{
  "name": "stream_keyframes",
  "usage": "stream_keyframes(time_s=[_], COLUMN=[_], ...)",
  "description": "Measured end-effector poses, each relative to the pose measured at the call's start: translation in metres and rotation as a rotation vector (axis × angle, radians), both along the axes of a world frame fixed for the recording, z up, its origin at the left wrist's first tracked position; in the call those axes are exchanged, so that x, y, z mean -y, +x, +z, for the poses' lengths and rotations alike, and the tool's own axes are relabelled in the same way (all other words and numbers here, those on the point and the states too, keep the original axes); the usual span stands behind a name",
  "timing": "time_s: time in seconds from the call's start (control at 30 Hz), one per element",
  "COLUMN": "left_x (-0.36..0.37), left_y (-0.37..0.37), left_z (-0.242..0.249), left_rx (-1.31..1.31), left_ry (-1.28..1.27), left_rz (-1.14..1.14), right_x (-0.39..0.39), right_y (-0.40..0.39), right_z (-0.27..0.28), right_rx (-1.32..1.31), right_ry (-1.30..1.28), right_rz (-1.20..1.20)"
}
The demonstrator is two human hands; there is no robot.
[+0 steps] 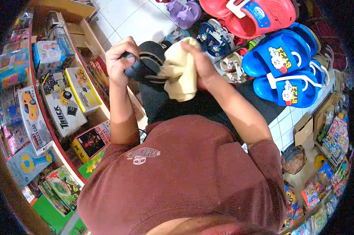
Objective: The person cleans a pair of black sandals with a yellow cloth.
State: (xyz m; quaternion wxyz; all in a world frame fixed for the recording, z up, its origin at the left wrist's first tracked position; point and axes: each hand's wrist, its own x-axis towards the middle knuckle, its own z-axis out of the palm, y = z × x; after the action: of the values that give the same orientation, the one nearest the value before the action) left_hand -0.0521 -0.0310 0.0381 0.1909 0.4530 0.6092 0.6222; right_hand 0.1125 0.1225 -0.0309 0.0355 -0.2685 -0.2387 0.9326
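My left hand (122, 61) is closed around one end of a black sandal (146, 64), which has pale lines along its edges. A folded cream-yellow cloth (181, 76) is gripped in my right hand (202, 64), its fingers and thumb pressed on the upper right side. The cloth's left edge overlaps the sandal and hides part of it. Both things are held over my dark-clad legs, in front of my maroon shirt.
Boxed toys, among them a truck box (63, 103), fill the shelves (55, 137) on the left. Blue slippers (276, 55), red clogs (263, 17) and purple clogs (183, 13) hang or lie at upper right. An open cardboard box (304, 129) sits on the white tiles.
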Motion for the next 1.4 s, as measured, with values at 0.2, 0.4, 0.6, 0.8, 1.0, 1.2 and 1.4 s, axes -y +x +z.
stream_keyframes(time_s=[0.2,0.4,0.6,0.8,1.0,1.2,1.4], left_x=[-0.003,-0.015,-0.014,-0.021,-0.023,-0.025,-0.026], left_y=[0.006,0.021,0.023,0.031,0.031,0.032,0.035], left_z=[0.004,0.009,0.006,0.012,0.015,0.014,0.017], left_rx=[-0.026,-0.169,-0.123,-0.199,-0.186,-0.193,-0.155], left_ry=[-0.035,-0.04,0.002,-0.035,-0.029,-0.063,-0.055], left_rz=[-0.02,-0.102,-0.1,-0.098,-0.077,-0.098,-0.092], right_x=[-0.014,0.023,-0.01,0.025,0.02,0.015,0.011], right_y=[0.009,-0.003,-0.001,0.005,0.01,0.005,0.005], right_z=[0.002,-0.004,-0.021,0.005,0.014,0.024,0.024], right_rx=[-0.056,-0.063,0.055,-0.309,-0.09,0.102,-0.072], right_ry=[0.66,0.586,0.357,0.81,0.312,0.149,0.269], right_rz=[0.08,0.068,-0.078,0.132,0.221,0.427,0.242])
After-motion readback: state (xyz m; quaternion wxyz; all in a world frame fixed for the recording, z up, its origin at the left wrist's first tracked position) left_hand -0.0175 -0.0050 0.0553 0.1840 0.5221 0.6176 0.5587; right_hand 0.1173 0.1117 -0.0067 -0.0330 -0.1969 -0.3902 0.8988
